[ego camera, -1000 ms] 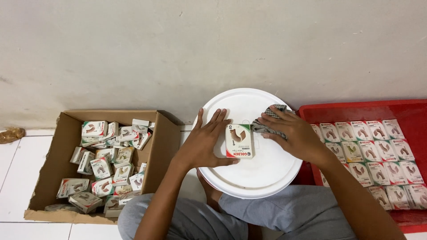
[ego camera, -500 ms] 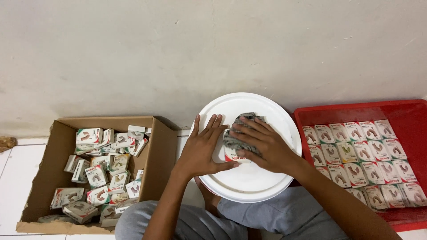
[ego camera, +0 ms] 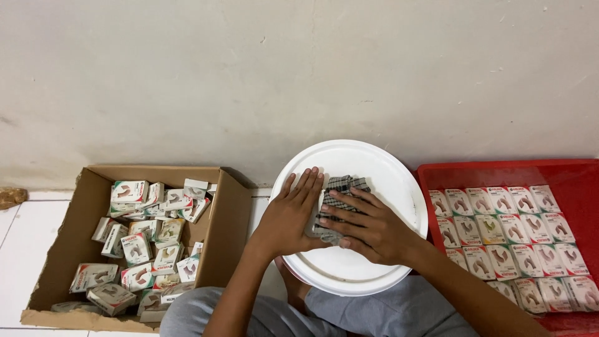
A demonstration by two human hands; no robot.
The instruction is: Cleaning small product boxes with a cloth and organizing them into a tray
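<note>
On the round white plastic lid (ego camera: 374, 268), the right hand (ego camera: 368, 228) presses a grey checked cloth (ego camera: 337, 193) with fingers spread flat over a small box hidden beneath, while the left hand (ego camera: 290, 218) lies open, bracing its left edge.
</note>
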